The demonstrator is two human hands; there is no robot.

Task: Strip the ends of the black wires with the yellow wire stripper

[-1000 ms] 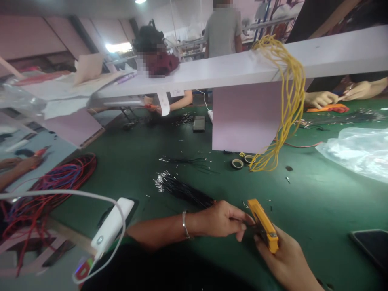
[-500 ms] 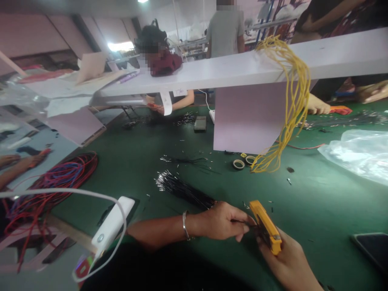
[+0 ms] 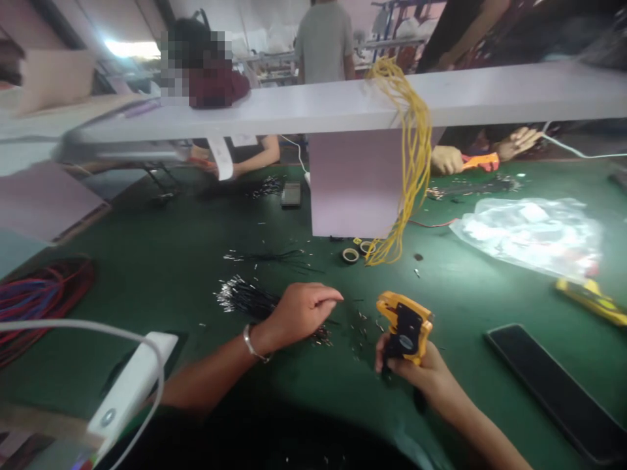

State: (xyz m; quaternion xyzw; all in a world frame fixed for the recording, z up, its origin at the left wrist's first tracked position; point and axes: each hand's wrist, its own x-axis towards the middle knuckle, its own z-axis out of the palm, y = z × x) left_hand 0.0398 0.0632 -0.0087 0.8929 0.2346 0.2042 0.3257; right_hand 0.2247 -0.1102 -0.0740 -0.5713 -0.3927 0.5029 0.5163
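My left hand (image 3: 306,314), with a bangle at its wrist, is over the bundle of black wires (image 3: 252,297). Its fingers are pressed together; whether a wire is between them I cannot tell. Bright metal tips show at the bundle's left end, and bare copper-coloured ends (image 3: 322,335) stick out beneath the hand. My right hand (image 3: 416,369) is wrapped round the grip of a yellow and black wire stripper (image 3: 406,326), held upright above the green table (image 3: 470,300). Small scraps (image 3: 361,320) lie between the two hands.
A dark phone (image 3: 553,391) lies right, near a yellow tool (image 3: 595,301) and a plastic bag (image 3: 533,235). Yellow wires (image 3: 414,156) hang from the white shelf (image 3: 274,111). Tape rolls (image 3: 350,255) sit below. A white power bank (image 3: 132,385) and cable are left. Co-workers' hands (image 3: 447,160) work opposite.
My hands have moved apart. The left went from the stripper's jaws back over the black bundle; the right turned the stripper so its side shows. The view has swung right.
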